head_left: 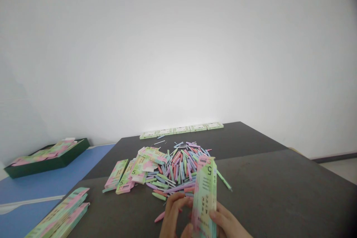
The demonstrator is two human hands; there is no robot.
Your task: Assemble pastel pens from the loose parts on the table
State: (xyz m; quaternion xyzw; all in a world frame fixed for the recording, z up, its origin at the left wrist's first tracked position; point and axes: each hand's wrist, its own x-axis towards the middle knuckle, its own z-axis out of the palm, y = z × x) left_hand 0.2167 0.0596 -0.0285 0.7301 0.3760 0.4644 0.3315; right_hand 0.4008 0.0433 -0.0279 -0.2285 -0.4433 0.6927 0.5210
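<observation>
In front of me, a pink-and-green printed pen box (205, 197) stands nearly upright above the table's near part. My right hand (227, 221) grips its lower right side, with the thumb on the printed face. At its left edge is my left hand (175, 215), fingers curved and apart from the thumb; whether the fingertips touch the box is hard to see. Behind the box spreads a pile of pastel pens (178, 169), partly hidden by it. A pink pen (160, 216) lies beside my left hand.
Several similar boxes (139, 167) lie left of the pile. Stacks of flat cartons (63, 215) lie at the near left. A dark green tray (63, 161) of cartons sits on a blue surface (36, 189). White-green boxes (181, 129) line the far table edge by the wall.
</observation>
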